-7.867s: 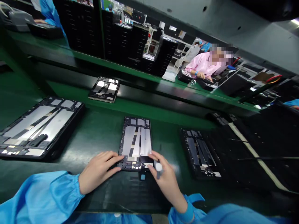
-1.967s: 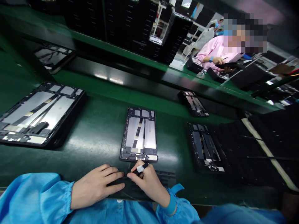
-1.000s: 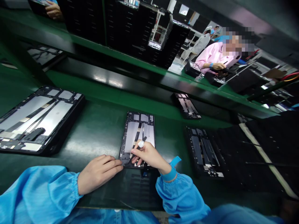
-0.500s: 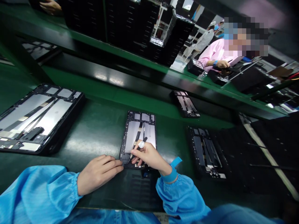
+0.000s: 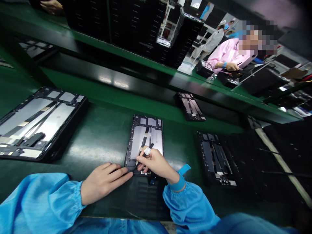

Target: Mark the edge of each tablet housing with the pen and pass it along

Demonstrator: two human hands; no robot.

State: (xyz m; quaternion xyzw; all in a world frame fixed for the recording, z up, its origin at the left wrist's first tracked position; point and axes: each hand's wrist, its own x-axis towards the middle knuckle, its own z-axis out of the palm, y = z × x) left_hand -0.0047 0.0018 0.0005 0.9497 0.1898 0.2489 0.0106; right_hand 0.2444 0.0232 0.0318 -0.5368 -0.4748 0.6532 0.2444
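Left hand has edged slightly farther along the open tablet, fingers outstretched, gripping nothing, while the right hand pinches a dark tool.

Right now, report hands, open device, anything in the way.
Left hand at lower-left corner of open device, lying on bench. Right hand gripping slim dark tool over it; tip contact unclear. Right hand covers part of its lower right.

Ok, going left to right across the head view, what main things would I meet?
Big open tablet, left hand, middle tablet, smaller-looking far tablet, darker right tablet, pale strip.
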